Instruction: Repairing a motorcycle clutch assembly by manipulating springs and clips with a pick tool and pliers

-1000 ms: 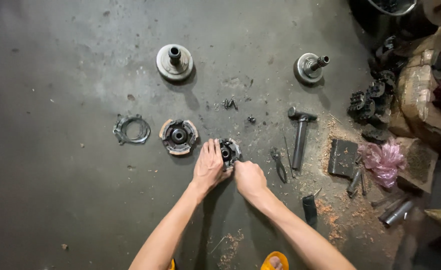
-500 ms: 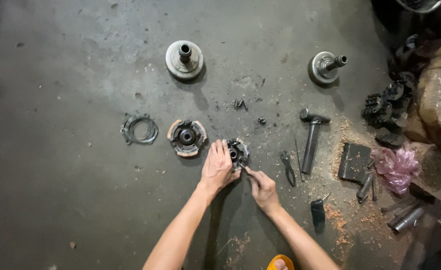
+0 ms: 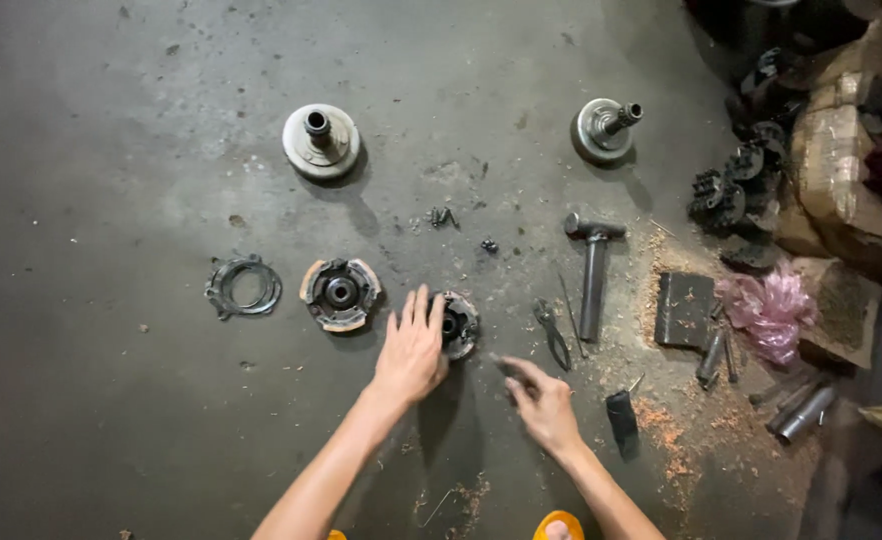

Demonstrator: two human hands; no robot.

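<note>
At frame centre the left hand (image 3: 413, 350) lies flat, fingers spread, on a round metal hub (image 3: 458, 323), the right hand (image 3: 541, 400) loosely curled beside it, a crumpled pink plastic bag (image 3: 769, 310) at right.

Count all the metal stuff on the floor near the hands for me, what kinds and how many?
Round parts with a shaft sticking up: 2
Flat round clutch-like parts: 2
Thin ring: 1
Hammer: 1
Pliers: 1
Total: 7
The left hand rests on one flat round part.
</note>
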